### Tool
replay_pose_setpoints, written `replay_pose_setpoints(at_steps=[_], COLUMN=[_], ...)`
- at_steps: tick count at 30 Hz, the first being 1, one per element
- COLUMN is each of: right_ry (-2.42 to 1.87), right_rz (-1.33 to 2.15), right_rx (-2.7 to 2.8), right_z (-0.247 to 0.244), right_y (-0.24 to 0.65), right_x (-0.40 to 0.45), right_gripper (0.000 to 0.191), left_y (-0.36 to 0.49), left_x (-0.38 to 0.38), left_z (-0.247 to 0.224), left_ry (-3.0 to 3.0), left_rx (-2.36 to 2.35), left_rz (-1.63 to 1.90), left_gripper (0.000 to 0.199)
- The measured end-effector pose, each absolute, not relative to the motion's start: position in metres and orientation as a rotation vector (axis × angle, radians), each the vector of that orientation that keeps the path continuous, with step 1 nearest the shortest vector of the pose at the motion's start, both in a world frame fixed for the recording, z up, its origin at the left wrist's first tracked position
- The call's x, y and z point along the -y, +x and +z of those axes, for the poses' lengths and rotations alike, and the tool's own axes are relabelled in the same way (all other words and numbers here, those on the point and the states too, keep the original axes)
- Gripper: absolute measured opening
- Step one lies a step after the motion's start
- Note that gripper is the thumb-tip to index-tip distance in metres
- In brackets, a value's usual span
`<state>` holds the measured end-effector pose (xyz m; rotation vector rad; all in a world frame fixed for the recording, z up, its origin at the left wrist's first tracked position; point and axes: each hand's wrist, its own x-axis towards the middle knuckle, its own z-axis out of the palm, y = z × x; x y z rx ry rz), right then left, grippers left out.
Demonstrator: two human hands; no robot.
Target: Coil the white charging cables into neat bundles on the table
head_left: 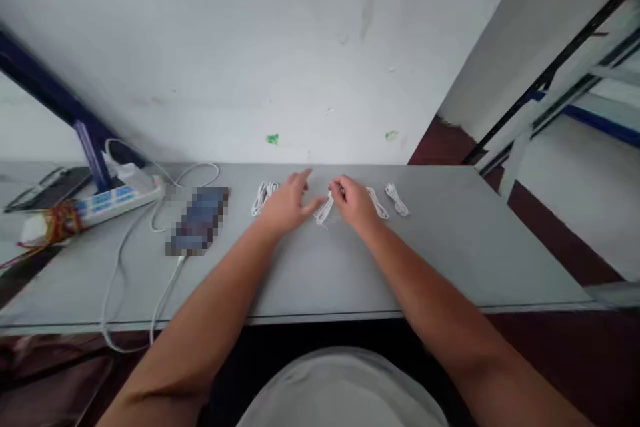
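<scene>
The open left hand (287, 207) and right hand (354, 203), its grip unclear, flank a white cable coil (324, 210); further coils (397, 200) lie either side on the bench (440, 247).

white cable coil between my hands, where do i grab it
Probably best pinched from above at its upper end, using the right hand, which is closest. The white cable coil lies flat and slanted on the grey table, so fingers would struggle to get underneath, and the strands look bunched there.
</scene>
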<state>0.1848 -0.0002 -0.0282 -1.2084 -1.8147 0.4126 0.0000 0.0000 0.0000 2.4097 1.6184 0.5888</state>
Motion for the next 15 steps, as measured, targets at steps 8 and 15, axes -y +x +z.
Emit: replay_pose_setpoints(at_steps=[8,15], right_ry=[-1.278,-1.286], right_rz=[0.393,0.404], right_rx=[1.773,1.774], right_z=[-0.026,-0.024], right_y=[0.192,0.193], right_x=[-0.003,-0.003], right_gripper=[0.03,0.031], left_y=[-0.059,-0.073], left_x=[-0.024,-0.037], left_z=[-0.001,-0.013], left_ry=[1.643,1.507], left_rx=[-2.608,-2.568], left_rz=[0.427,0.326], left_gripper=[0.075,0.083])
